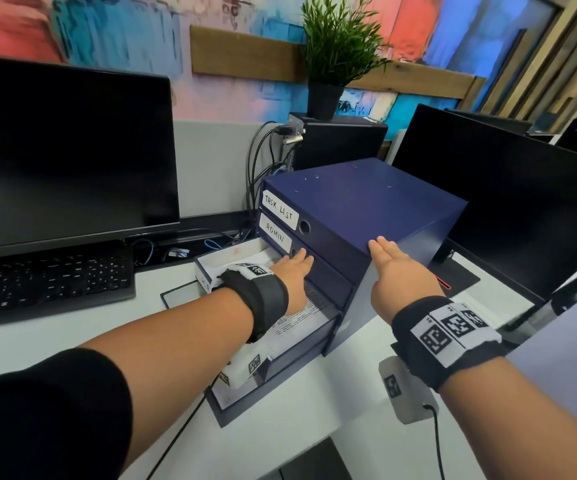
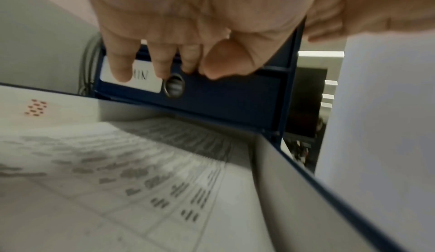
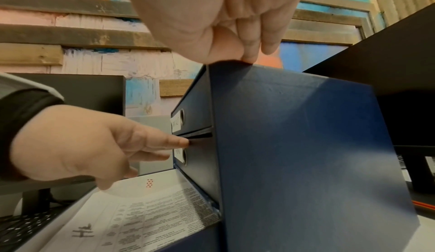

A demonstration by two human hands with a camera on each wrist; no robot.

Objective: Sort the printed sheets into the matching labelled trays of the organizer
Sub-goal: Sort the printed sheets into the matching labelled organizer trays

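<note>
Dark blue cardboard drawer organizer (image 1: pixel 366 202) sits on the white worktop (image 1: pixel 37 341), between two black monitors. Top tray (image 1: pixel 315 233) is labelled "TASK LIST" and sits flush. Second tray (image 1: pixel 318 271), labelled "ADMIN", looks nearly flush (small dark gap shows above its front in the right wrist view).

Left hand (image 1: pixel 294 275): fingers straight, fingertips (image 2: pixel 122 70) on the front of the ADMIN tray, next to its round finger hole (image 2: pixel 174 87). Released, grasping nothing.

Right hand (image 1: pixel 401 271): flat and released, fingertips (image 3: pixel 249 57) resting on the near top edge of the organizer.

Third tray (image 1: pixel 311 337) is pulled out toward the near side, below the left wrist. A white printed sheet with a text table (image 1: pixel 297 320) lies in it (label not readable). Lowest tray (image 1: pixel 231 407) is pulled out further, with more white paper (image 1: pixel 245 365) in it.

Left of the organizer: open white cardboard box (image 1: pixel 231 258) with a red dot mark. Black keyboard (image 1: pixel 48 278) at far left. Potted green plant (image 1: pixel 335 53) behind the organizer.
</note>
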